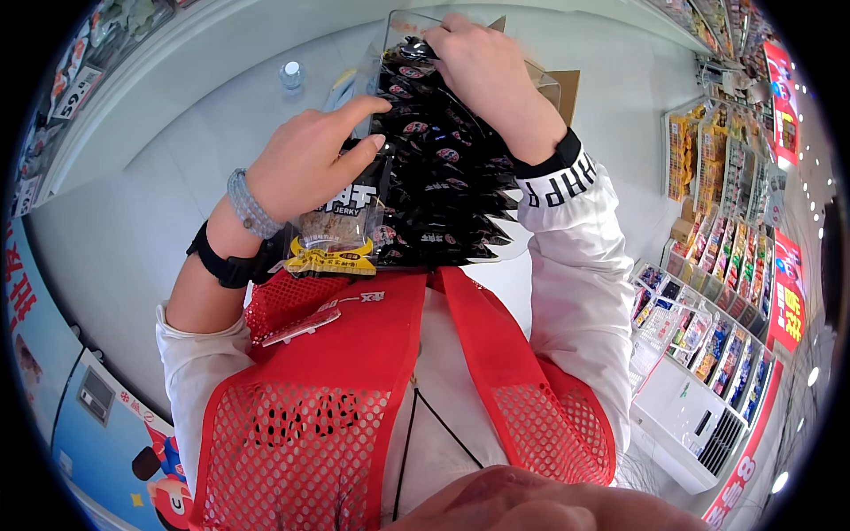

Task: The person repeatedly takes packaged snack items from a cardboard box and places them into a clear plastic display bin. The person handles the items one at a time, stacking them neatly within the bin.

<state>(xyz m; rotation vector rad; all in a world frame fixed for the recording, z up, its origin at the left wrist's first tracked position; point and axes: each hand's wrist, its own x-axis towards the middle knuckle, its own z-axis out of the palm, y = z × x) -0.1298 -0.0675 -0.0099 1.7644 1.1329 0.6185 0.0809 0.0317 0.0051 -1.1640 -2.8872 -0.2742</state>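
Note:
A clear plastic bin (pixel 381 50) in front of me holds rows of glossy black snack packets (pixel 441 156). At its far end my right hand (pixel 478 70) has its curled fingers on a shiny black packet (pixel 417 49); the thumb is partly hidden. My left hand (pixel 309 156) hovers at the bin's left side, index finger and thumb spread over the packets with nothing seen between them. Its other fingers are out of sight. Just below that hand, a beef jerky pack (pixel 335 226) with a yellow lower band stands in a clear sleeve against the near left corner.
Behind the bin's right side shows a cardboard box (pixel 569 93). On the pale floor at left stands a clear bottle with a white cap (pixel 292 76). Stocked snack shelves (pixel 720 159) and a white appliance (pixel 690 411) line the right. A blue printed cabinet (pixel 106 431) is at lower left.

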